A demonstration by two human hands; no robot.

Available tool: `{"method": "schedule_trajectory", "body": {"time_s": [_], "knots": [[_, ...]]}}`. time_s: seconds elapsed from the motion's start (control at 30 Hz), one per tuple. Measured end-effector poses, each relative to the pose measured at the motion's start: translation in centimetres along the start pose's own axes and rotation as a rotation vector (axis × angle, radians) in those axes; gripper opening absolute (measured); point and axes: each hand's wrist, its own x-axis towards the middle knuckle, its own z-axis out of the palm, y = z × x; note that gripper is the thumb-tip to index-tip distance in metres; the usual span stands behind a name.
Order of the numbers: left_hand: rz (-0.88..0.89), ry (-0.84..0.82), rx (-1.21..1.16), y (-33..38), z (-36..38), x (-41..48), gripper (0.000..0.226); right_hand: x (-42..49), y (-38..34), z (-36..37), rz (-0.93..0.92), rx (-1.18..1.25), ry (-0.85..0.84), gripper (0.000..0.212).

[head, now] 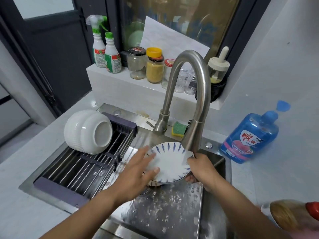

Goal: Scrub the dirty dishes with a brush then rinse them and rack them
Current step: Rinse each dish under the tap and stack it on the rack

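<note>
Rinsing seems to be the step in hand: the plate (170, 163) is being held tilted over the sink (172, 204), just under the faucet (191, 135) head, and a pale stream appears to be falling onto its upper right part. Its white face with blue strokes is looking clean, so scrubbing of this piece is probably done. Racking it is what is left.

The right hand (202, 168) is gripping the plate's right rim, thumb on top and fingers curling underneath. The left hand (138, 173) is lying flat on the plate's left side with fingers straight and spread, holding nothing, seemingly wiping the surface. Both forearms are reaching in from the near edge and converging on the plate.

A patterned edge is showing just beneath the plate's lower left. It may be another dish waiting, but I cannot tell.

Two white bowls (89, 131) are sitting tipped on the rack (81, 168) across the sink's left half, so part of the job is finished, and open bars are offering room beside them. No brush is showing. A sponge (178, 129) is resting behind the faucet, and a blue soap bottle (250, 137) is standing on the counter (25, 178) to the right.
</note>
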Motion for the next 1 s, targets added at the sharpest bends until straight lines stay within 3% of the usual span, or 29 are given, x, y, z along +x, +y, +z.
{"method": "schedule_trajectory", "body": {"time_s": [0.1, 0.2, 0.3, 0.37, 0.47, 0.57, 0.67, 0.77, 0.8, 0.9, 1.0], "knots": [[0.252, -0.166, 0.366, 1.2, -0.3, -0.4, 0.068, -0.2, 0.1, 0.0, 0.135, 0.075, -0.044, 0.023], [0.361, -0.158, 0.441, 1.0, 0.1, 0.3, 0.052, -0.5, 0.0, 0.6, 0.181, 0.079, -0.074, 0.024], [0.321, -0.094, 0.319, 1.5, 0.5, 0.5, 0.055, 0.1, -0.7, 1.0, 0.143, 0.094, 0.004, 0.027], [0.187, -0.110, 0.172, 2.0, 0.9, 0.5, 0.050, 0.4, -1.0, 1.5, 0.052, -0.072, 0.081, 0.029], [-0.016, -0.180, -0.170, 2.7, 1.7, 0.8, 0.033, -0.4, -1.2, 3.1, -0.301, -0.450, 0.085, 0.032], [-0.111, -0.228, -0.434, 4.2, 1.8, 1.0, 0.019, -2.1, -2.1, 3.9, -0.527, -0.495, 0.098, 0.043], [-0.199, -0.272, -0.655, 4.3, 0.9, 0.7, 0.029, -2.5, -3.8, 2.6, -0.349, -0.535, -0.035, 0.049], [-0.248, -0.272, -0.786, 3.9, 0.1, 0.3, 0.043, -1.8, -4.6, 1.2, 0.045, -0.007, -0.004, 0.064], [-0.261, -0.264, -0.855, 3.9, 0.0, 0.2, 0.046, -1.3, -4.4, 1.0, 0.080, 0.155, 0.042, 0.059], [-0.328, -0.202, -1.102, 4.3, -0.3, 0.1, 0.052, 0.2, -3.0, 1.4, 0.092, 0.127, 0.156, 0.031], [-0.422, -0.095, -1.297, 4.2, 0.3, 0.3, 0.054, 1.8, -1.3, 3.6, 0.083, 0.025, 0.197, 0.037]]}}
